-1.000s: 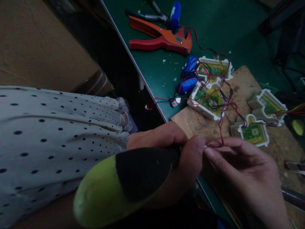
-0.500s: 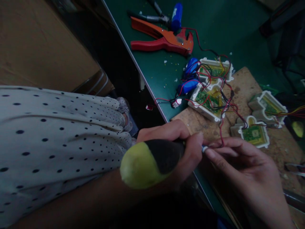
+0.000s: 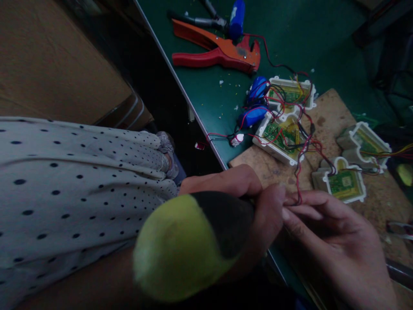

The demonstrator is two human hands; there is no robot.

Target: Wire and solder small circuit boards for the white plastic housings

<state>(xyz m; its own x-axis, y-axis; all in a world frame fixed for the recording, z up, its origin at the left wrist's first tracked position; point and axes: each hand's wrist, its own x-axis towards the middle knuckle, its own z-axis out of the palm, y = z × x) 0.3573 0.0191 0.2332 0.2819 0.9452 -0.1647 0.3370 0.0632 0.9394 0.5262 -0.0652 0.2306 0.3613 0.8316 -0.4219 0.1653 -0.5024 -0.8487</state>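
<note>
My left hand (image 3: 258, 215) is closed around the yellow-and-black handle of a screwdriver (image 3: 190, 245), whose butt faces me; its shaft and tip are hidden. Meeting it, my right hand (image 3: 335, 241) pinches a red-and-black wire pair (image 3: 299, 196) between thumb and fingers. The fingertips of both hands touch and cover whatever is at the wire's end. From there the wires run up to a white housing (image 3: 280, 137) with a green circuit board inside. Blue-wrapped cells (image 3: 253, 115) and a small white connector (image 3: 237, 140) lie beside that housing.
An orange-red wire stripper (image 3: 222, 49), pliers (image 3: 209, 21) and another blue cell (image 3: 237, 19) lie on the green table (image 3: 206, 99). More board housings (image 3: 340, 183) rest on a worn wooden board (image 3: 329, 112). Left of the table edge are polka-dot cloth (image 3: 80, 172) and a cardboard box (image 3: 58, 64).
The screwdriver handle has tilted and its butt shows larger and nearer. Both hands have drawn together, and the small blue-white piece at my right fingertips is covered now.
</note>
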